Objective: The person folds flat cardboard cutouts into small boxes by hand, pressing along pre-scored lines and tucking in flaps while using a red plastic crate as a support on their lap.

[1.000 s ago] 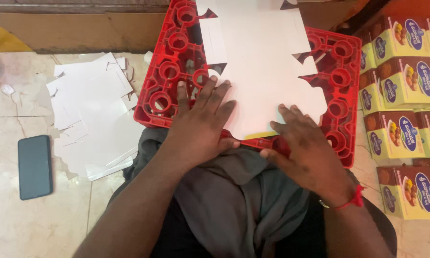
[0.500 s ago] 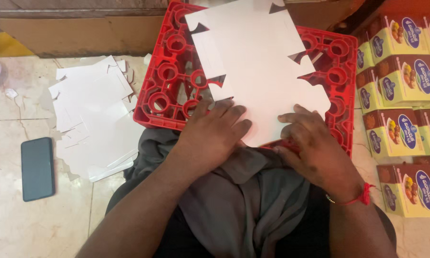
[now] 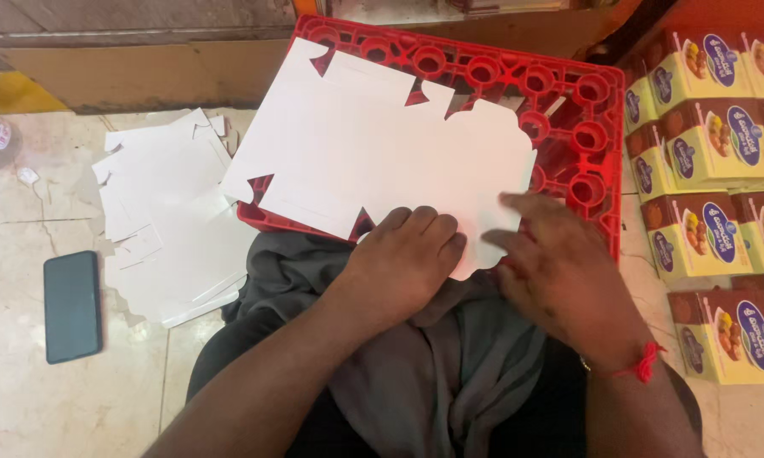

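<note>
A flat white die-cut carton blank [image 3: 373, 161] lies on an upturned red plastic crate [image 3: 568, 127] in front of me. My left hand [image 3: 403, 263] presses on the blank's near edge with its fingers curled onto the card. Just to its right, my right hand [image 3: 552, 271] rests on the same near edge with fingers spread flat; a red thread is tied round its wrist. Neither hand lifts the blank off the crate. Grey cloth [image 3: 433, 373] covers my lap under both forearms.
A loose pile of white blanks [image 3: 166, 220] lies on the tiled floor at left, with a dark phone [image 3: 72, 305] beside it. Stacks of finished yellow and brown boxes [image 3: 713, 170] stand at right. A brown cardboard wall [image 3: 144, 68] runs along the back.
The blank has turned counter-clockwise on the crate, its far end now swung toward the left. Both hands moved with its near edge, the right hand shifting along it.
</note>
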